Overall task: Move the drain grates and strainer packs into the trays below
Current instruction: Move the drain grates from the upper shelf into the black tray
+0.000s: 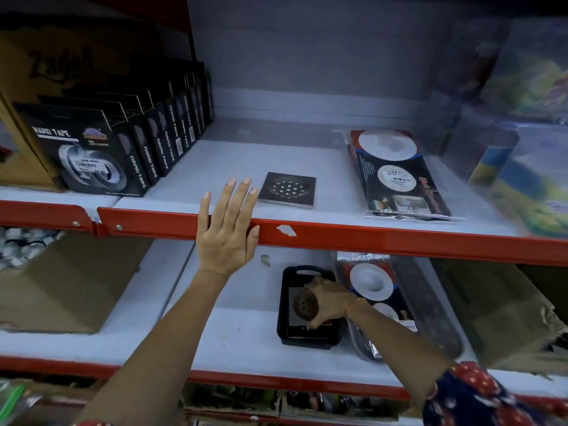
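Observation:
One square metal drain grate [287,189] lies flat on the upper shelf, just right of my left hand [226,229]. That hand is open, its palm against the red shelf edge [368,238]. A stack of strainer packs [399,176] lies further right on the same shelf. On the lower shelf, my right hand [329,302] is shut on a drain grate [302,305] inside a small black tray [284,302]. Beside it, a long dark tray [430,305] holds strainer packs [372,282].
Black nano tape boxes [101,155] stand in a row at the upper left, next to a cardboard box [18,142]. Clear wrapped goods [522,142] fill the upper right. Cardboard boxes sit at the lower left [61,287] and lower right [507,318].

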### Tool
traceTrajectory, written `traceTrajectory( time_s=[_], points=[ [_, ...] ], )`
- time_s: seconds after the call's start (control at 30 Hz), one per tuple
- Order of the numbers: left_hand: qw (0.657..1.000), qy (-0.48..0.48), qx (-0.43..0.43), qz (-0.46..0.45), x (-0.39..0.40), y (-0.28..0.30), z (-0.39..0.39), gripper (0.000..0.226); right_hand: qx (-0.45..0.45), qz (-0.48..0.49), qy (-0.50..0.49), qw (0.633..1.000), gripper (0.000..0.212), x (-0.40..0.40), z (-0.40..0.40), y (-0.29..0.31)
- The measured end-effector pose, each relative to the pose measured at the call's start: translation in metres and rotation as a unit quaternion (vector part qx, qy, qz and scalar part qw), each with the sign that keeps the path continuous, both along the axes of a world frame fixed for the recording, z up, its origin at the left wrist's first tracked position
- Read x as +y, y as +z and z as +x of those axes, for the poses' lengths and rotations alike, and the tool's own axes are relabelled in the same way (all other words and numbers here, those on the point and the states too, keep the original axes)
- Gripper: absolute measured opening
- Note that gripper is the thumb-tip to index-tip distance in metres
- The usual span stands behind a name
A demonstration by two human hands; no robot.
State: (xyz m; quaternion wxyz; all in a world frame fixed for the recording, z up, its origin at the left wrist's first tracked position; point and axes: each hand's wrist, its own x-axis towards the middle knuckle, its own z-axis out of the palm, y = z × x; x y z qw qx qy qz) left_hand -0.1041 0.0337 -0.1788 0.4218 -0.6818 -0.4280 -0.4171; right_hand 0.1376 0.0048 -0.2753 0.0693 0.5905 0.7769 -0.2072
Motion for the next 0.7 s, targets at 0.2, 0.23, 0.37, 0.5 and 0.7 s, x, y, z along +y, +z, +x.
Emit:
traceTrajectory(
  time_s=[0.2,0.23,0.37,0.5,0.7],
  points=[
    [1.000,0.000,-0.002,0.015,0.001,0.000,0.001,0.052,-0.029,-0.034,-0.014,0.999,0.092,0.007,-0.006,-0.025],
    [1.000,0.000,-0.002,0.015,0.001,0.000,0.001,0.052,-0.035,-0.031,-0.013,0.999,0.095,0.007,-0.007,-0.026],
    [1.000,0.003,-0.003,0.006,-0.001,0.002,0.001,0.052,-0.034,-0.026,-0.001,0.999,0.101,0.003,-0.007,-0.030],
    [1.000,0.007,-0.004,-0.012,-0.005,0.004,0.001,0.050,0.008,0.015,0.001,1.000,0.093,-0.011,-0.010,-0.013],
    [0.998,0.002,-0.004,-0.061,-0.011,0.007,0.000,0.049,0.097,0.149,0.080,0.981,0.060,-0.052,-0.025,0.069]
  ],
)
